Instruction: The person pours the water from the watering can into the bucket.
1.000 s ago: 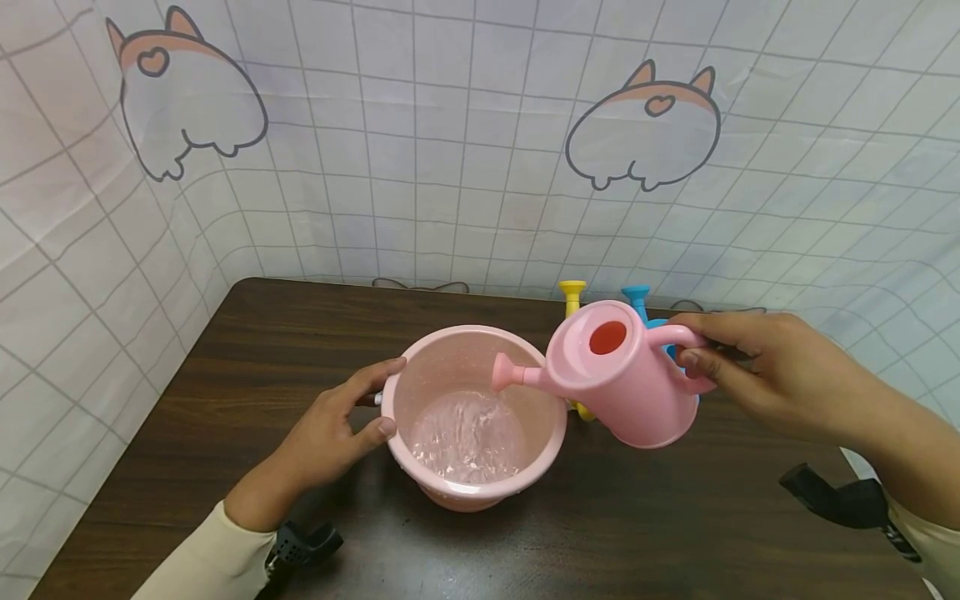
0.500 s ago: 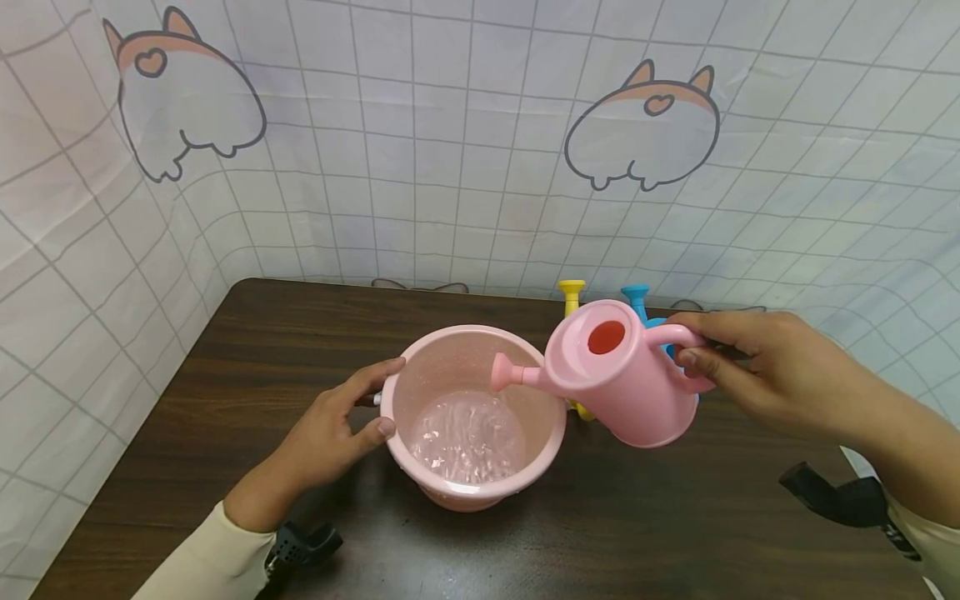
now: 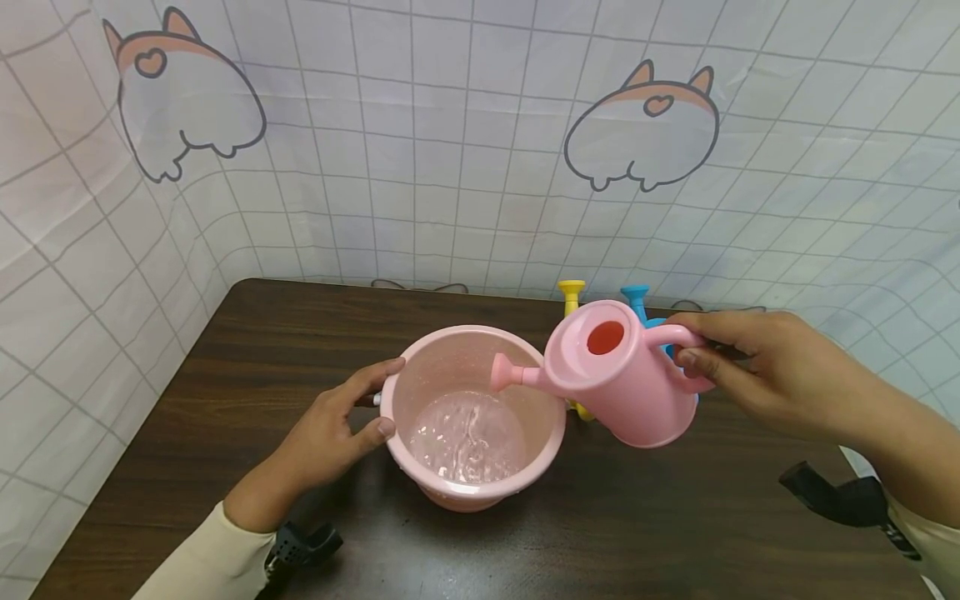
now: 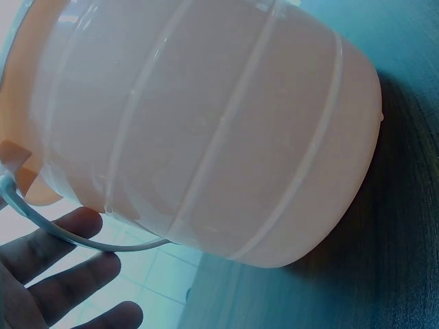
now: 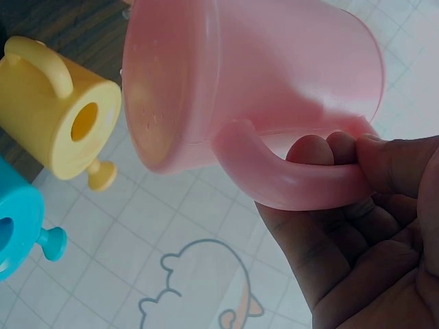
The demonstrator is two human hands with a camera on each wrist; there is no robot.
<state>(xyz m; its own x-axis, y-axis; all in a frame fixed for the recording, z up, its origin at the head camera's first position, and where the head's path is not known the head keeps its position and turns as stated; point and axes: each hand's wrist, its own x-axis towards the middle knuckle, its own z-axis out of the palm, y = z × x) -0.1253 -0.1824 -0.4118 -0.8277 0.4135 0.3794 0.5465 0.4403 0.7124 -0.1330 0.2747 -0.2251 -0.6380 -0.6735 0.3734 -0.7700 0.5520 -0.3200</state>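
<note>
A pink bucket (image 3: 465, 362) with water in its bottom stands on the table. My left hand (image 3: 322, 437) rests against its left rim, index finger and thumb spread along the edge. In the left wrist view, the other fingers (image 4: 75, 288) lie loosely extended beside the thin bail handle (image 4: 89, 241). My right hand (image 3: 757, 375) grips the handle of a pink watering can (image 3: 637, 400); its thumb and fingers close round that handle in the right wrist view. The can tilts left, its rose (image 3: 506, 372) over the bucket, and the water below is rippled.
A yellow watering can (image 5: 41, 116) and a blue watering can (image 5: 17, 219) stand behind the pink one, partly hidden in the head view. Dark wooden table (image 3: 285, 333) surrounds the bucket. A white gridded cloth (image 3: 420, 167) hangs behind, with a dark cable (image 3: 450, 287) at its foot.
Both hands, the bucket and the pink watering can have stayed nearly still. The ripples on the water have changed, with fewer broad streaks and a narrower disturbed patch now.
</note>
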